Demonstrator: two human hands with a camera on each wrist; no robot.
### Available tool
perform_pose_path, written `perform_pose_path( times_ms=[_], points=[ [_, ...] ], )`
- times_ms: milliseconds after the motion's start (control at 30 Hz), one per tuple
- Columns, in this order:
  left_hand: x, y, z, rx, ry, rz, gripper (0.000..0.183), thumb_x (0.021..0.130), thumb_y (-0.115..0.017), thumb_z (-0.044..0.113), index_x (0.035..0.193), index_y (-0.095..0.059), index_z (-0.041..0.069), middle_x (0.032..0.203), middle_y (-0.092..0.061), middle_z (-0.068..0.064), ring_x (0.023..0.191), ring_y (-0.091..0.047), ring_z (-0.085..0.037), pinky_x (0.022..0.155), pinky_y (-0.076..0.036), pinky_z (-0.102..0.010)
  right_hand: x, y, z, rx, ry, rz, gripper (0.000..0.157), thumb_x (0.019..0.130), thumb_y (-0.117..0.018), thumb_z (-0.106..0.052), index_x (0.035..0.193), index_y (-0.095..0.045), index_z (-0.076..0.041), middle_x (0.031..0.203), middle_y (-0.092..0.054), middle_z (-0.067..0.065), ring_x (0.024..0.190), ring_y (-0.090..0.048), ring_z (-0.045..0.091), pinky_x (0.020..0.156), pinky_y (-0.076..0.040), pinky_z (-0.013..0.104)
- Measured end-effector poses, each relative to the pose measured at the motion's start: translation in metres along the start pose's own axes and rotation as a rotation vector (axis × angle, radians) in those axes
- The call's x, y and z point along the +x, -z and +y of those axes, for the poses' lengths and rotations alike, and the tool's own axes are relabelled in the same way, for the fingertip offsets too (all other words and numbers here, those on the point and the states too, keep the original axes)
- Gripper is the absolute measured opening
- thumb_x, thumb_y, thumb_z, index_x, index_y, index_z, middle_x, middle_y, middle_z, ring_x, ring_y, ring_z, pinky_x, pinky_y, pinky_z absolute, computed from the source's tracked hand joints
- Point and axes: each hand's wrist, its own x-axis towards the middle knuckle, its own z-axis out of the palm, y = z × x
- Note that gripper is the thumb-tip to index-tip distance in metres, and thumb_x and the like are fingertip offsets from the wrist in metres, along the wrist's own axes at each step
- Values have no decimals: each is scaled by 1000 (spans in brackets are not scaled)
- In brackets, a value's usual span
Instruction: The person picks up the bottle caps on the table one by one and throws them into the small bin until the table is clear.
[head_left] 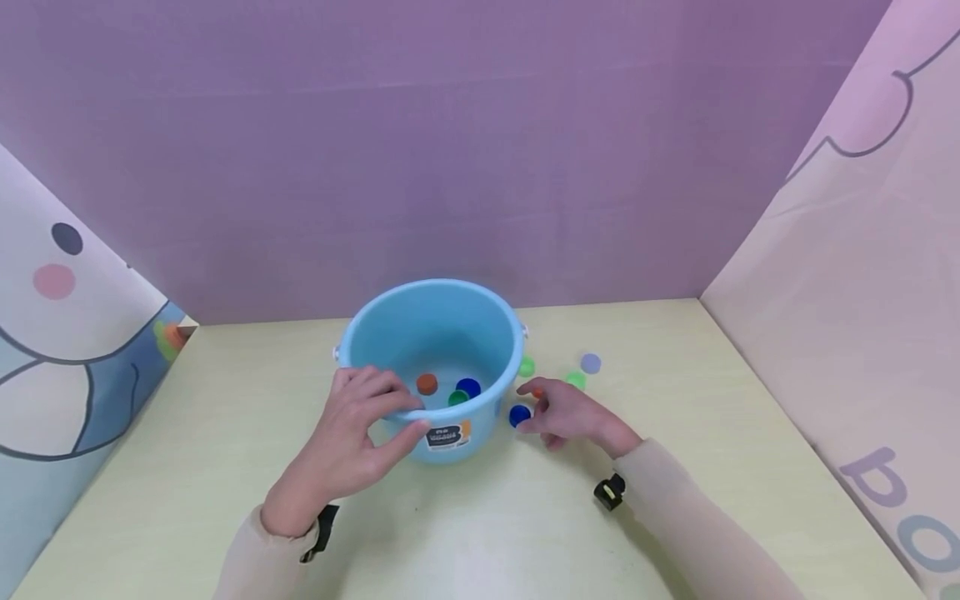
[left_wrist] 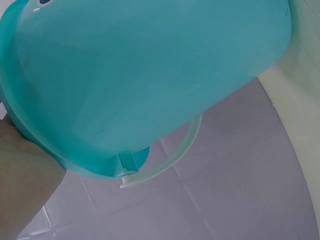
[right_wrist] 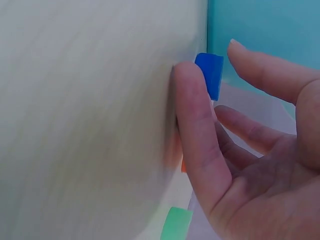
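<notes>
My left hand [head_left: 347, 437] holds the near rim of a light blue bucket [head_left: 438, 329], fingers over the inside and thumb outside by the label. In the left wrist view, the bucket's side [left_wrist: 150, 80] fills most of the picture. An orange cap [head_left: 427, 383], a blue cap [head_left: 468, 387] and a green cap [head_left: 457, 398] lie inside on the bottom. Right of the bucket, my right hand [head_left: 570, 414] is low over the table, fingers spread around a dark blue bottle cap [head_left: 519, 416]. The right wrist view shows one finger at the tabletop beside that blue cap [right_wrist: 211, 75], with the other fingers apart.
Behind the right hand lie two light green caps [head_left: 576, 380] and a pale blue cap [head_left: 591, 363]; an orange cap [head_left: 537, 392] is partly hidden by its fingers. A purple backdrop [head_left: 450, 150] closes off the table's far edge. The bucket's white handle [left_wrist: 185, 150] hangs down.
</notes>
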Motion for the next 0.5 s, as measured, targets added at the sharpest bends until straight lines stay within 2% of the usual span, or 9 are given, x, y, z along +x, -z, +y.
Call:
perform_pose_path(
  times_ms=[233,500],
  points=[
    [0,0,0,2,-6,2,31,99,-63,46,90,-75,19,92,-65,8,92,-56,-16,86,-31,-45,0,-1,-3,-28,2,-1,60,90,-77,-15,143,-52,-3,80,-61,10,58,-59,20,56,-57,35],
    [0,0,1,2,3,-3,31,99,-63,46,90,-75,19,91,-65,8,92,-56,-15,86,-31,-45,1,-2,-6,-28,-44,11,48,89,-78,-11,133,-59,-4,86,-61,12,60,-60,21,55,-57,35]
  ],
)
